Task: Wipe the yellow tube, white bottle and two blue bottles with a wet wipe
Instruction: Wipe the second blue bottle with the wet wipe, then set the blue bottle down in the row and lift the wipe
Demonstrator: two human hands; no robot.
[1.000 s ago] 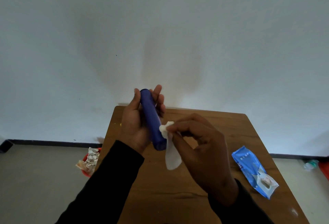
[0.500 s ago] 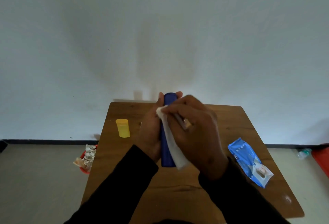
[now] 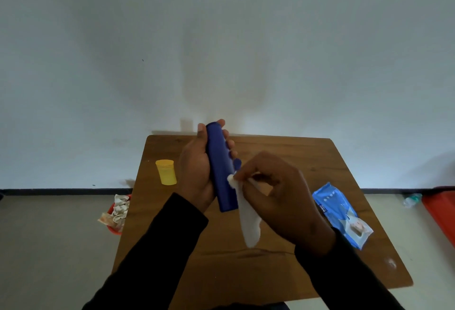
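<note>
Closest to the camera are two dark sleeves coming up over the table (image 3: pixel 246 272), so I'll use the table as the reference for everything. Over the middle of it, the right hand (image 3: pixel 278 198) pinches a wipe (image 3: pixel 246 216) between fingertips and thumb, bunched top end touching the blue bottle (image 3: pixel 221 169), the rest dangling loose toward the tabletop. The left hand (image 3: pixel 197 174) is wrapped around the bottle from the left, thumb up near the top, fingers curling round the far side, the bottle lifted off the table and tilted a bit. Main risk imo: the grip is only on one side, and a damp bottle could slip or twist out if the wipe drags hard; that loose tail could also snag. At the table's right edge lies a blue wipe pack (image 3: pixel 342 216). Toward the far left stands the yellow tube (image 3: pixel 166 171). Off the table's left, on the floor, is a red bin (image 3: pixel 118 213) of crumpled paper, I think. The white bottle and second blue one aren't visible.
</note>
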